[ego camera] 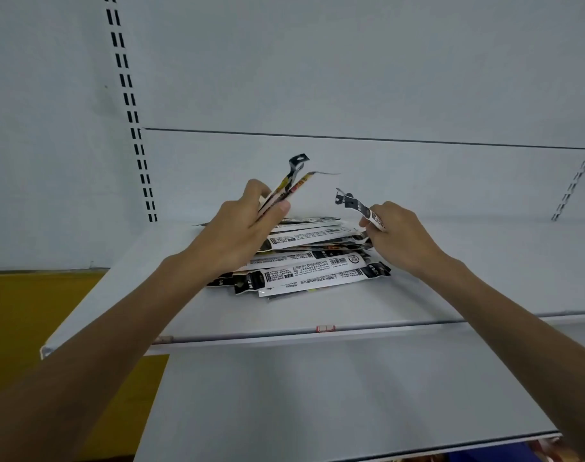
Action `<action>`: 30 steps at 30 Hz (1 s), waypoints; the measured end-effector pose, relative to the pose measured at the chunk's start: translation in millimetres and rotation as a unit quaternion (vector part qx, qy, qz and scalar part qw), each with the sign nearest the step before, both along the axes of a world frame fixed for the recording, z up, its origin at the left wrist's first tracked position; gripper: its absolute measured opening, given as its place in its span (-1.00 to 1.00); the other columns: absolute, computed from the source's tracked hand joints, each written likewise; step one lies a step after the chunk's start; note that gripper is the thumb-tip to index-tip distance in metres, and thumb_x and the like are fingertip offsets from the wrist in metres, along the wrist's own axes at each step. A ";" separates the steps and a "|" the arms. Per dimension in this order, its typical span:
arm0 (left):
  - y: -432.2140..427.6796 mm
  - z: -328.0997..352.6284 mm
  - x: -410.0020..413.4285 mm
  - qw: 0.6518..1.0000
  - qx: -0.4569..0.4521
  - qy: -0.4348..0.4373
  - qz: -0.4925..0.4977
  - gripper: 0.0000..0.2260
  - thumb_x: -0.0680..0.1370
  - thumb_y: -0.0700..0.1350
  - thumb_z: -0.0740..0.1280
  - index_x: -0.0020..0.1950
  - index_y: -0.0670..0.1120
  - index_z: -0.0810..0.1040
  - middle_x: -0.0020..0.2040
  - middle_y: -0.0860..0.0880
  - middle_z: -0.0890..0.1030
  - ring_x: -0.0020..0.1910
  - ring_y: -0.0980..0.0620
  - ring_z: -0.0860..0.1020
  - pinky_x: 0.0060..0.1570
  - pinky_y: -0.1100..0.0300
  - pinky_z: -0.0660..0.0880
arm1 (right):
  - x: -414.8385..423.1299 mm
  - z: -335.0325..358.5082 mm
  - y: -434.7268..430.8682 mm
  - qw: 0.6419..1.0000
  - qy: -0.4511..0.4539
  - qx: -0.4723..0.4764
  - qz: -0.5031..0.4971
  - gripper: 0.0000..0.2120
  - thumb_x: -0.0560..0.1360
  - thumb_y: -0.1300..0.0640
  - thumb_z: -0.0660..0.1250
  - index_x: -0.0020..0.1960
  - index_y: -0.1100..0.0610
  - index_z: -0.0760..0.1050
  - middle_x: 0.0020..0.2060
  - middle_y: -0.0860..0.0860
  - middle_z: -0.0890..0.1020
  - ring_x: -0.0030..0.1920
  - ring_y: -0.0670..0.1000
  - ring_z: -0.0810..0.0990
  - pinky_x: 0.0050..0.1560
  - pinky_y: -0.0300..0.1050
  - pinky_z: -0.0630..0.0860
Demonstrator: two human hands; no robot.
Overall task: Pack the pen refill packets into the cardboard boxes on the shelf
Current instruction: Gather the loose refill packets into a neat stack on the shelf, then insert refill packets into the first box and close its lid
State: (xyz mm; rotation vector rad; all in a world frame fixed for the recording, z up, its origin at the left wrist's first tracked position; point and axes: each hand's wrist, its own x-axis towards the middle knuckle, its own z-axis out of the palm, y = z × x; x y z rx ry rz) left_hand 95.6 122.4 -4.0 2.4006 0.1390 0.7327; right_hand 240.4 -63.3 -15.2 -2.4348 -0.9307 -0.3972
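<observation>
While our left grip [241,235] pinches a few raised packets [293,183] and our right grip [398,235] pinches a single packet [358,205], the pile [304,271] lies on the shelf [468,288] between them, long axes left-right; no boxes show.

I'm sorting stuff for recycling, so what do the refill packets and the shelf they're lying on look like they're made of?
The refill packets: likely thin glossy plastic film, printed black and white; the held ends bend and curl limply. The shelf: probably painted sheet metal, smooth matte light grey, with a thin folded front edge.
</observation>
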 end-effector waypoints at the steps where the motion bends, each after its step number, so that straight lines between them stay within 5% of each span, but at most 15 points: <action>1: 0.9 0.7 -0.3 1.000 -0.013 -0.011 -0.010 -0.74 0.59 0.08 0.06 0.04 -0.09 0.37 -0.31 -0.04 0.51 -0.44 0.08 0.39 -0.39 0.19 0.33 | 0.2 -0.3 0.6 1.000 -0.002 -0.002 -0.002 -0.80 0.55 0.23 0.14 0.00 0.30 0.49 -0.04 0.20 0.52 -0.07 0.19 0.55 0.01 0.09 0.47; 8: 1.3 7.0 -4.9 0.975 -0.183 -0.114 -0.055 -0.89 0.60 -0.16 0.10 0.04 -0.02 0.40 -0.27 0.06 0.50 -0.38 0.14 0.47 -0.23 0.16 0.52 | -6.0 7.9 6.4 0.997 0.033 0.062 0.009 -0.80 0.58 0.21 0.10 0.04 0.28 0.45 -0.11 0.18 0.57 -0.15 0.19 0.53 -0.07 0.05 0.49; 13: -5.7 -8.1 -5.3 0.960 -0.228 -0.164 -0.019 -0.84 0.56 -0.28 0.13 0.01 -0.02 0.35 -0.26 0.00 0.45 -0.33 0.12 0.47 -0.20 0.15 0.55 | -3.0 19.0 6.9 0.975 0.077 0.207 -0.007 -0.80 0.58 0.19 0.10 0.04 0.20 0.48 -0.17 0.12 0.57 -0.23 0.07 0.49 -0.30 -0.33 0.40; 17: -13.8 -27.3 -3.2 0.955 -0.274 -0.111 -0.001 -0.84 0.54 -0.27 0.14 -0.14 -0.04 0.39 -0.35 -0.03 0.43 -0.38 0.02 0.40 -0.37 0.21 0.42 | 3.1 6.6 0.4 0.957 0.122 0.262 -0.025 -0.82 0.55 0.17 0.16 -0.03 0.23 0.49 -0.27 0.04 0.55 -0.34 -0.05 0.45 -0.15 -0.05 0.48; 21: -20.5 -2.8 3.2 0.986 -0.115 -0.117 0.004 -0.89 0.57 -0.05 0.15 0.02 -0.07 0.34 -0.39 -0.02 0.40 -0.53 0.14 0.31 -0.55 0.33 0.28 | 8.1 6.3 -14.0 0.964 0.086 0.247 -0.041 -0.77 0.53 0.14 0.19 -0.05 0.32 0.47 -0.23 0.24 0.55 -0.27 0.03 0.42 -0.30 -0.15 0.37; 24: -49.0 12.1 16.8 0.996 0.013 -0.069 -0.052 -0.84 0.57 0.05 0.13 0.06 0.00 0.32 -0.42 0.00 0.41 -0.53 0.07 0.35 -0.53 0.26 0.29 | 18.2 20.8 -41.1 0.970 0.054 0.230 -0.061 -0.86 0.51 0.17 0.21 -0.03 0.23 0.46 -0.31 0.00 0.48 -0.34 -0.01 0.40 -0.43 -0.33 0.29; 30: -147.8 7.4 66.9 0.975 0.147 -0.072 -0.151 -0.83 0.59 0.05 0.09 -0.02 -0.01 0.37 -0.37 0.04 0.44 -0.31 -0.05 0.46 -0.28 0.09 0.38 | 38.4 34.8 -158.8 0.982 0.038 0.118 -0.141 -0.76 0.56 0.25 0.06 0.12 0.15 0.45 -0.02 0.07 0.53 -0.10 0.12 0.50 -0.21 -0.12 0.41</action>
